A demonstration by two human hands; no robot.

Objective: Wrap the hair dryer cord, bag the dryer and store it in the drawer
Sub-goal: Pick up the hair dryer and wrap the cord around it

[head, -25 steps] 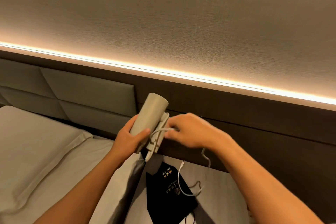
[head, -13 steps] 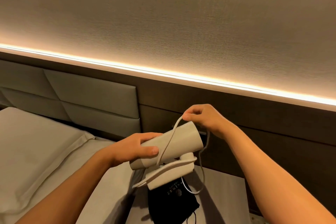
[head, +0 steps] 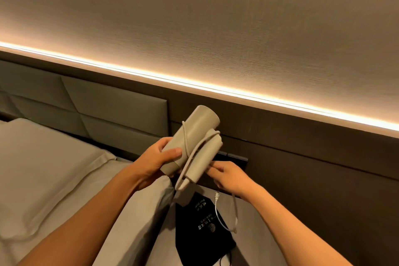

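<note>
Hair dryer (head: 195, 136), a smooth matte grey cylinder with its handle folded against the barrel, is held tilted in the air above the bench (head: 254, 242) beside the bed (head: 54, 168). The barrel's lower end is gripped by the left hand (head: 154, 158); the cord (head: 185, 136), looped around the barrel and handle, is pinched by the right hand (head: 230, 174) beneath the handle, its fingertips partly hidden. The cord's tail and plug are seen dangling over a black fabric bag (head: 201, 235), whose pale printed lettering cannot be read and whose lower end is cut off.
</note>
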